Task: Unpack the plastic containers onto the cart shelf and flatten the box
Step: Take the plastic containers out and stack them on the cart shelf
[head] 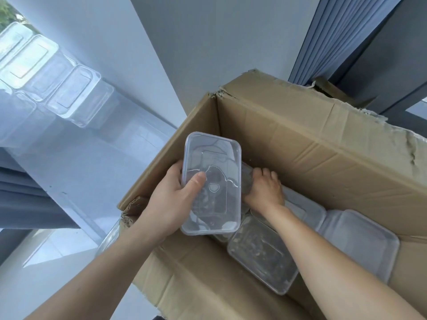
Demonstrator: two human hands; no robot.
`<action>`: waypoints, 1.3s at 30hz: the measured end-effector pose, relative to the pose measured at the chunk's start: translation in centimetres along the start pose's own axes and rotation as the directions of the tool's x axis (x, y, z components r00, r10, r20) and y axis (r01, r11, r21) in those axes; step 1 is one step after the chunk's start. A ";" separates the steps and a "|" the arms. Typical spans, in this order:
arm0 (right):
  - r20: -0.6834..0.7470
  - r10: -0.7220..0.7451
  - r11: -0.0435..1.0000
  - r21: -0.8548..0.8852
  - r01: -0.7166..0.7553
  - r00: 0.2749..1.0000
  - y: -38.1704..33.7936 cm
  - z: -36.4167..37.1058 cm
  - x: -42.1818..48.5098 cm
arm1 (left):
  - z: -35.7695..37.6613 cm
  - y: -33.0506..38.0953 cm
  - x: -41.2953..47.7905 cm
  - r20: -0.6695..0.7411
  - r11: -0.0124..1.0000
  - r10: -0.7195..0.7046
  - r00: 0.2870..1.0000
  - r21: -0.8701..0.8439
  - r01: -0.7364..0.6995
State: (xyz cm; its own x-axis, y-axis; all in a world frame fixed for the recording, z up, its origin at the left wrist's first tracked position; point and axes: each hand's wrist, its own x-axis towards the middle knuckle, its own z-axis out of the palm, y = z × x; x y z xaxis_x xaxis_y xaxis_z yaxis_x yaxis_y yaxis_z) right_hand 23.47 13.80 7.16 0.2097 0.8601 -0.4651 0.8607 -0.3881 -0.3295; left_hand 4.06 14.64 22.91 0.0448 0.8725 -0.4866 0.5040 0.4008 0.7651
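Observation:
An open brown cardboard box fills the middle and right of the view. My left hand grips a clear rectangular plastic container by its left edge, thumb across its face, above the box's left corner. My right hand reaches down inside the box and its fingers curl over another clear container, mostly hidden behind the held one. Several more clear containers lie in the box, such as one under my right forearm. Clear containers stand together on the pale cart shelf at upper left.
A white wall rises behind the box. Dark blue-grey curtains hang at upper right, and another curtain shows at the left below the shelf. The box's torn flaps stick out at the back.

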 end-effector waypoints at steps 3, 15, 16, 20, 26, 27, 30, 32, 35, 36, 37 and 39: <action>0.014 -0.029 0.997 0.078 0.028 0.999 0.0 0.4 -0.4 | -0.1 0.1 -0.4 0.013 1.000 0.012 1.000 0.009 -0.012; 0.046 -0.008 0.902 0.431 -0.013 0.999 0.4 -3.4 -4.3 | -1.2 1.7 -2.7 0.079 0.989 0.134 0.988 -0.078 -0.128; 0.026 -0.019 0.885 0.466 0.005 0.999 0.4 -4.4 -5.1 | -1.3 1.8 -3.0 0.071 0.986 0.149 0.986 -0.088 -0.143; -0.040 -0.015 0.753 0.657 0.038 0.999 0.0 -8.0 -9.1 | -2.2 2.4 -4.7 -0.009 0.976 0.160 0.987 -0.151 -0.159; -0.175 0.001 0.585 0.799 0.141 0.985 -2.8 -11.2 -15.8 | -4.6 2.1 -8.6 -0.124 0.925 0.133 0.983 -0.342 -0.168; -0.201 -0.001 0.574 0.802 0.166 0.979 -3.5 -11.6 -17.0 | -5.2 2.0 -9.3 -0.142 0.915 0.138 0.980 -0.361 -0.181; -0.265 -0.005 0.560 0.798 0.222 0.964 -5.5 -12.2 -20.5 | -7.3 1.2 -11.4 -0.203 0.885 0.144 0.968 -0.412 -0.218; -0.278 -0.019 0.564 0.791 0.240 0.960 -7.0 -12.2 -22.7 | -9.1 0.2 -12.6 -0.214 0.863 0.153 0.965 -0.448 -0.236; -0.304 -0.031 0.586 0.767 0.264 0.952 -9.5 -11.5 -25.6 | -12.0 -2.2 -14.4 -0.231 0.824 0.137 0.963 -0.514 -0.240; -0.316 -0.038 0.588 0.760 0.277 0.948 -10.4 -11.1 -26.5 | -13.1 -3.3 -15.0 -0.243 0.814 0.125 0.962 -0.529 -0.239; -0.325 -0.047 0.588 0.755 0.289 0.945 -11.5 -10.6 -27.3 | -14.1 -4.4 -15.7 -0.257 0.801 0.112 0.960 -0.549 -0.240; -0.327 -0.081 0.592 0.745 0.309 0.942 -13.6 -9.3 -28.8 | -16.1 -7.1 -17.0 -0.284 0.773 0.071 0.956 -0.590 -0.233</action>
State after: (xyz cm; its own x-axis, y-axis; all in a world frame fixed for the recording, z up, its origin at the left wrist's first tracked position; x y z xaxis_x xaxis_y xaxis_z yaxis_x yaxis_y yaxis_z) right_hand 10.00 -2.56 32.67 0.2795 0.9494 -0.1429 0.2285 -0.2104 -0.9505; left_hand -14.20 1.49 32.55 -0.1661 0.9421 -0.2912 -0.1295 0.2719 0.9536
